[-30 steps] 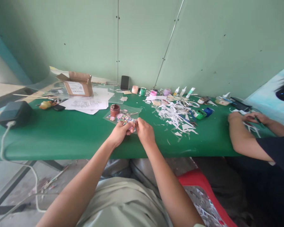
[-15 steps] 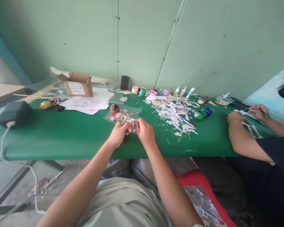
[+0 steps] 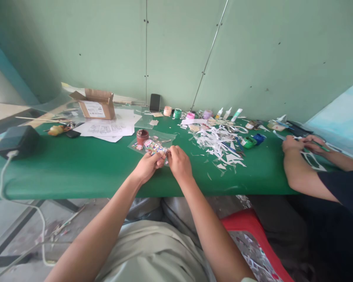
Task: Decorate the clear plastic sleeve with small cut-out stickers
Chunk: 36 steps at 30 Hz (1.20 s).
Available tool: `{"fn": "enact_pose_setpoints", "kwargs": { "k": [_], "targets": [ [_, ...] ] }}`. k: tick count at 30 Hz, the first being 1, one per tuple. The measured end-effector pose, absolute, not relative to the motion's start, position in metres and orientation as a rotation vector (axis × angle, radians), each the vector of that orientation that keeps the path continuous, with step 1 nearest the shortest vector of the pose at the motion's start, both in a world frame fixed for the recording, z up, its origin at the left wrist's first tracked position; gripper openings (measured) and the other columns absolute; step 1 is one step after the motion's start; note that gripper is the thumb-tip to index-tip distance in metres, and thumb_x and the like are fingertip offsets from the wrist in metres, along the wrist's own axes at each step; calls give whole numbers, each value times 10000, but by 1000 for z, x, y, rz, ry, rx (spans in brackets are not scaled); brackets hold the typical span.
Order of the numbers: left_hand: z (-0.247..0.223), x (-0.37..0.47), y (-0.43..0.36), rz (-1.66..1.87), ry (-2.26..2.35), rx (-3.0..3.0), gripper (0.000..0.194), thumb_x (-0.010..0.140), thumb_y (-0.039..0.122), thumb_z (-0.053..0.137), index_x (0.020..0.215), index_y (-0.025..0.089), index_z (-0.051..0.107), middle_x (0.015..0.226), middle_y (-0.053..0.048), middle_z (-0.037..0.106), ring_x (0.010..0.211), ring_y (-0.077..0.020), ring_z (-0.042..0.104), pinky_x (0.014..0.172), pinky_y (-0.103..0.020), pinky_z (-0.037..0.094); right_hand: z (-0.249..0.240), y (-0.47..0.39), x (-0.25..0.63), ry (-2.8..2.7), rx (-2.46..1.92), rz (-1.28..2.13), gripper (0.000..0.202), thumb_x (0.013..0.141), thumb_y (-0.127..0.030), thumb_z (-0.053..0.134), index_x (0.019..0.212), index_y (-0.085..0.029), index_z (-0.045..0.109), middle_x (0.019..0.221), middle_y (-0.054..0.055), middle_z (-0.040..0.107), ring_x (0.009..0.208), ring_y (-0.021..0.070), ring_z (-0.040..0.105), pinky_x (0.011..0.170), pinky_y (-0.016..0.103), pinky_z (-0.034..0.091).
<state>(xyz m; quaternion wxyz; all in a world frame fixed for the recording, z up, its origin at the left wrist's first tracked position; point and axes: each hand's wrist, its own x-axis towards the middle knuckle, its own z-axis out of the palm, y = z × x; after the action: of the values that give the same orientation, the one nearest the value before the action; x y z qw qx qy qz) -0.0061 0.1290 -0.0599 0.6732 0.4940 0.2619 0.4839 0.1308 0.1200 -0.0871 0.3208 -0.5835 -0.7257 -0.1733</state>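
My left hand (image 3: 149, 166) is closed on a small multicoloured patterned piece (image 3: 155, 147), held over the front of a clear plastic sheet (image 3: 164, 138). Right beside it, my right hand (image 3: 178, 161) has its fingers pinched together at the piece's right end; what lies between those fingertips is too small to make out. An open jar of reddish-brown paint (image 3: 142, 136) stands on the sheet just behind the piece. Small pink scraps (image 3: 139, 147) lie by the jar.
White paper scraps (image 3: 217, 139) are heaped to the right, near green (image 3: 248, 142) and blue (image 3: 259, 138) paint jars. A cardboard box (image 3: 97, 106) stands on the left behind printed sheets (image 3: 106, 127). At the far right, another person's hands (image 3: 292, 144) handle white paper.
My hands stay together at the patterned piece, with the right fingers shifted slightly. The other person's right hand has moved left, closer to their other hand.
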Motion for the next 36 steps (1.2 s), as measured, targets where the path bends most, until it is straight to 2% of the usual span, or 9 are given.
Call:
{"fn": "enact_pose_setpoints", "kwargs": {
  "k": [10, 15, 26, 32, 36],
  "targets": [
    [-68, -5, 131, 1110, 621, 1186, 375, 714, 402, 781, 585, 172, 515, 493, 63, 422, 477, -59, 313, 498, -243, 239, -92, 121, 131, -1929, -1504, -462, 204, 1026, -177, 407, 891, -187, 560, 803, 66, 633, 758, 207, 613, 676, 275, 429],
    [-68, -6, 131, 1106, 609, 1193, 394, 738, 423, 767, 592, 179, 494, 496, 72, 394, 481, -59, 293, 500, -244, 224, -90, 122, 131, -1941, -1518, -474, 201, 1019, -169, 401, 890, -198, 553, 785, 57, 636, 739, 202, 616, 658, 270, 426],
    [-66, -6, 130, 1103, 612, 1174, 346, 721, 450, 751, 644, 170, 564, 498, 81, 346, 478, -66, 274, 503, -245, 225, -89, 121, 131, -1932, -1579, -482, 227, 1041, -225, 395, 909, -191, 577, 759, 61, 664, 706, 194, 637, 603, 259, 391],
    [-65, -5, 129, 1105, 632, 1202, 377, 708, 438, 765, 596, 176, 518, 494, 69, 385, 476, -60, 282, 494, -246, 204, -89, 121, 130, -1932, -1619, -474, 217, 1039, -219, 403, 911, -187, 575, 747, 59, 674, 681, 185, 640, 580, 255, 366],
    [-64, -4, 128, 1109, 652, 1222, 332, 721, 408, 756, 608, 171, 553, 491, 57, 425, 471, -67, 309, 479, -247, 203, -89, 122, 130, -1932, -1645, -467, 191, 1029, -214, 420, 912, -184, 568, 739, 58, 676, 666, 183, 639, 567, 253, 346]
  ]
}}
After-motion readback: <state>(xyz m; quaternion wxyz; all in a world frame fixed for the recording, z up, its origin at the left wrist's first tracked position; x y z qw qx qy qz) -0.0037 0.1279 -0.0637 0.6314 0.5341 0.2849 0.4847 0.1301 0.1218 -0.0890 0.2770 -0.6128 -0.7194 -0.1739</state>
